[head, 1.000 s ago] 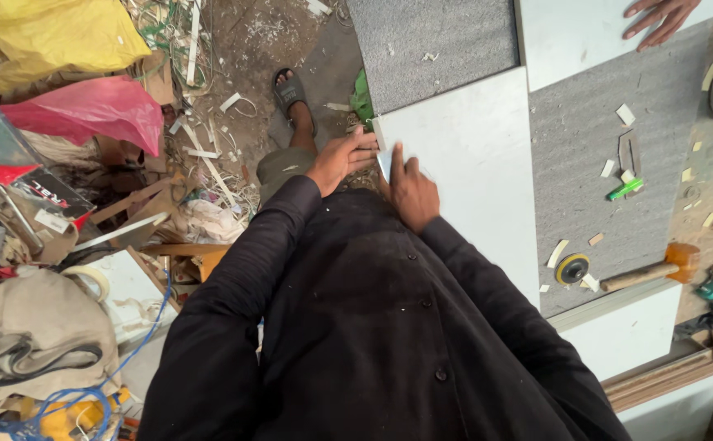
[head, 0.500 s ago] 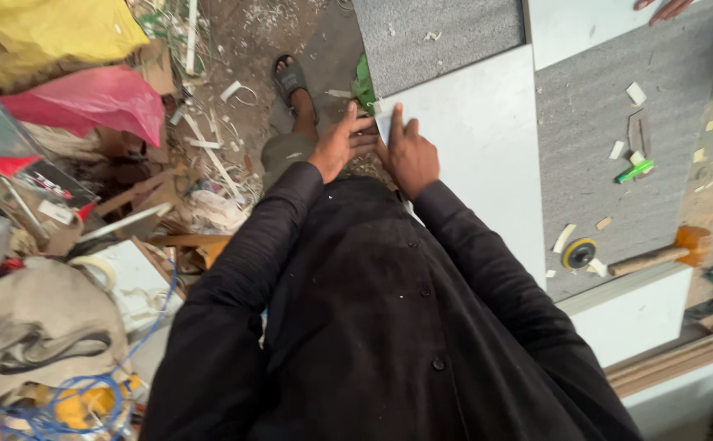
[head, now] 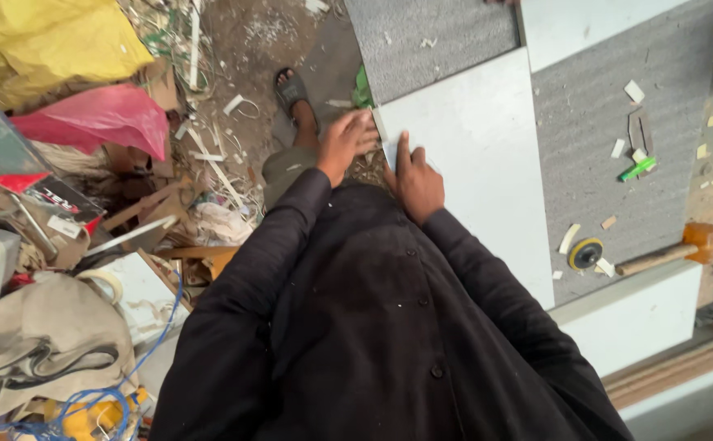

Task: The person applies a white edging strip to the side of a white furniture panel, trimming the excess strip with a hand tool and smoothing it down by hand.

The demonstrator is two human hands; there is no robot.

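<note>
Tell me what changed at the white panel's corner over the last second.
Left hand and right hand slid slightly farther along the white panel edge, toward its far corner; the other person's hand at the top has almost left view. Nothing was taken or released. Yellow tape measure, hammer and green tool stayed put.

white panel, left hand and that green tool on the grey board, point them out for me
white panel point(head: 479, 155), head view, on its bare middle face
left hand point(head: 344, 143), head view, on the back of the hand at the panel's corner
green tool point(head: 637, 170), head view, on the middle of its body
</note>
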